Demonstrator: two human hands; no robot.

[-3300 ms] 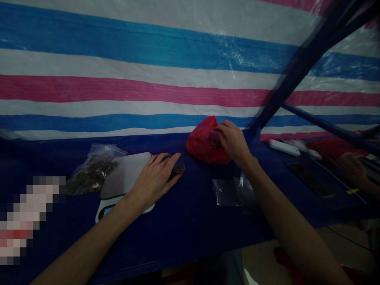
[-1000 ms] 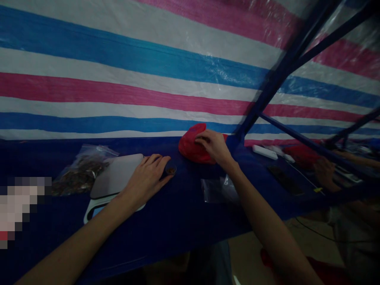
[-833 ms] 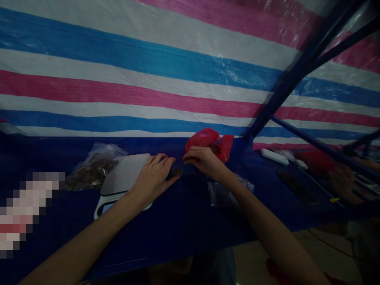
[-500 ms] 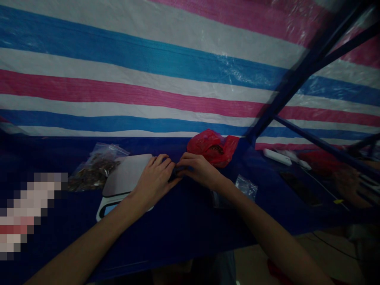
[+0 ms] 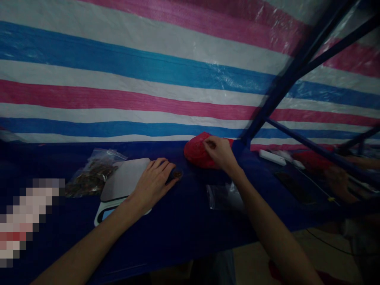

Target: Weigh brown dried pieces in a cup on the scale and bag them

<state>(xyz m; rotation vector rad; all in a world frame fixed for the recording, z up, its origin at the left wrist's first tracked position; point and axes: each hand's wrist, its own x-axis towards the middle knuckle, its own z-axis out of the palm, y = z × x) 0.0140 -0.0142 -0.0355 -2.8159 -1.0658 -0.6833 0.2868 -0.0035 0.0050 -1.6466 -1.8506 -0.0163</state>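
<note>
Head view: your left hand [image 5: 153, 185] lay at the digital scale's [image 5: 123, 178] right edge, fingers loosely curved, tips just beside a small round cup of brown bits [image 5: 177, 174]. Your right hand [image 5: 220, 153] sat on the red plastic bag [image 5: 194, 151], fingers bent; grip unclear.

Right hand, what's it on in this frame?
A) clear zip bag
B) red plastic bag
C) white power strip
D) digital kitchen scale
B. The right hand has its fingers on top of the red plastic bag.
</note>
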